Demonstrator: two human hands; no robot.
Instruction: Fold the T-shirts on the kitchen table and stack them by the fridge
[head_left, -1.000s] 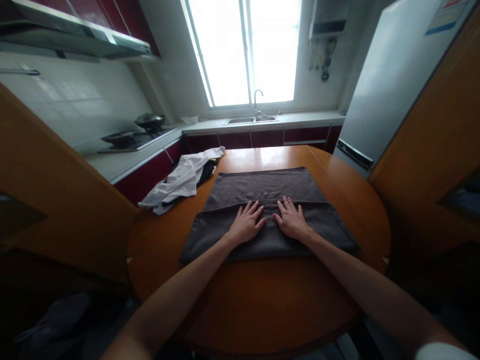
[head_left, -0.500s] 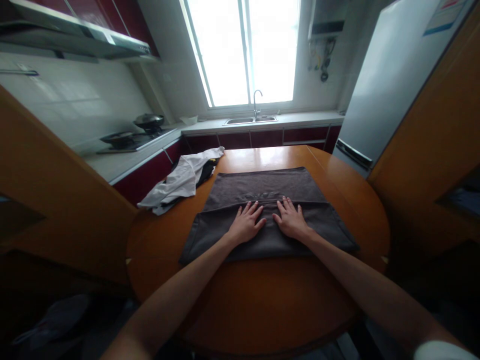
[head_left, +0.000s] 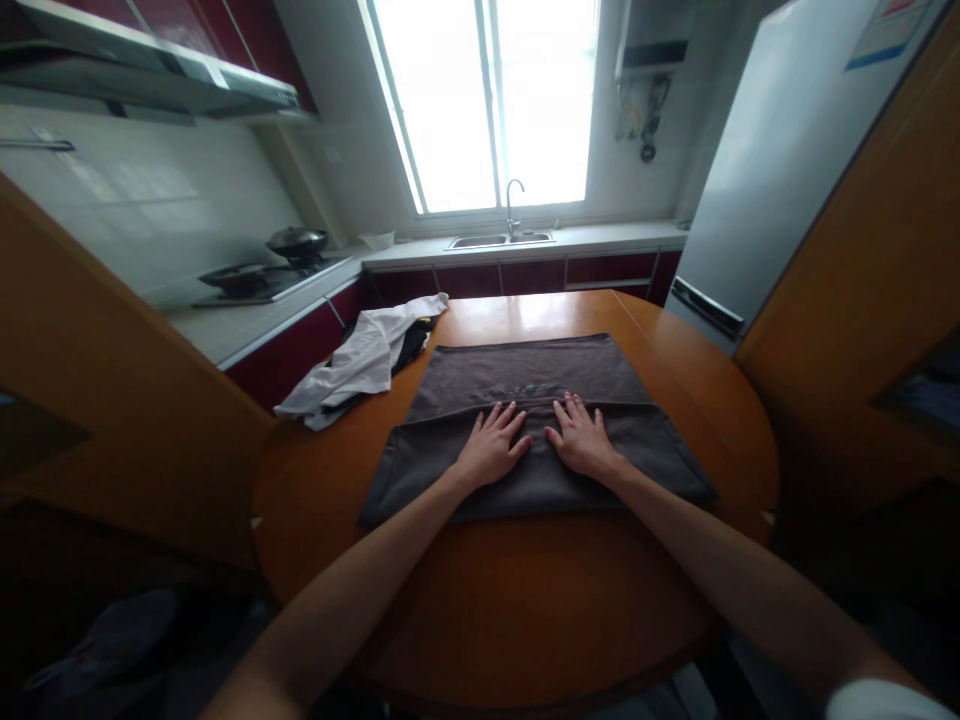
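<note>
Head-worn camera, above near side of round orange-brown wooden bench (head_left: pixel 540 590); faces forward, down, toward bright two-pane far window (head_left: pixel 442 110).

The window (head_left: pixel 450 110), top middle, is cut off on top. Mid-frame, marks (head_left: pixel 525 391) on the gray cloth (head_left: pixel 537 475) are too blurry to read.

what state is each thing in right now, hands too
grey cloth, near part folded over
left hand, palm down on grey cloth
right hand, palm down on grey cloth
white garment, rumpled over darker clothing
rear pan, lidded
fridge, shut
faucet, too far to tell if running
</note>
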